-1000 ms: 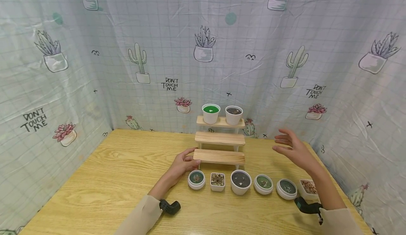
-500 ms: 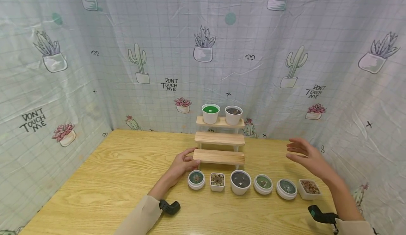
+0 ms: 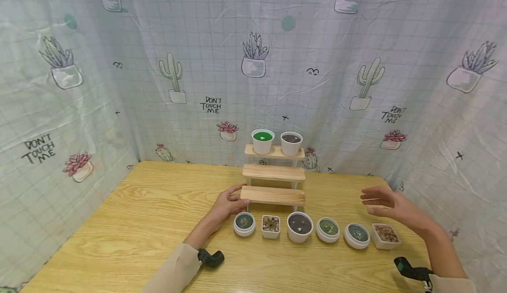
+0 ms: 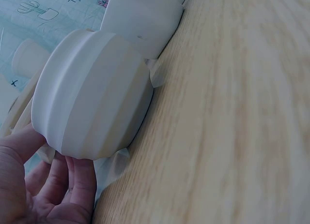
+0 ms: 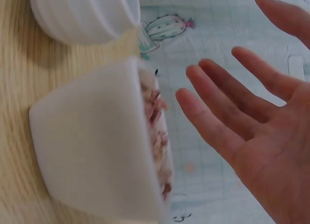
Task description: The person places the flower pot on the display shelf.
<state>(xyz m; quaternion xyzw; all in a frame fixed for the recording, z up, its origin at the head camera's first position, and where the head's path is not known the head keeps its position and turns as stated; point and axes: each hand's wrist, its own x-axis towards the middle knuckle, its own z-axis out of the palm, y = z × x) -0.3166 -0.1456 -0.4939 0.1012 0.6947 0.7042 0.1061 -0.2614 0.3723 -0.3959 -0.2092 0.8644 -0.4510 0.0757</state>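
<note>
My left hand grips the left end of the lowest step of a three-tier wooden plant stand, thumb at the front and fingers behind. A round white ribbed pot partly hides that grip in the left wrist view. My right hand hovers with extended fingers and holds nothing. Just below it stands a square white pot of reddish pebbles, apart from the fingers in the right wrist view. On the top step sit a white pot with a green surface and a white pot with a dark surface.
A row of white pots lines the table before the stand: a round pot, a square pebble pot, a taller dark-filled pot and two low round pots, one greenish, one darker. A cactus-print curtain encloses the table.
My right hand has moved right and lower, from beside the stand to above the square pot of reddish pebbles. My left hand has stayed on the stand.
</note>
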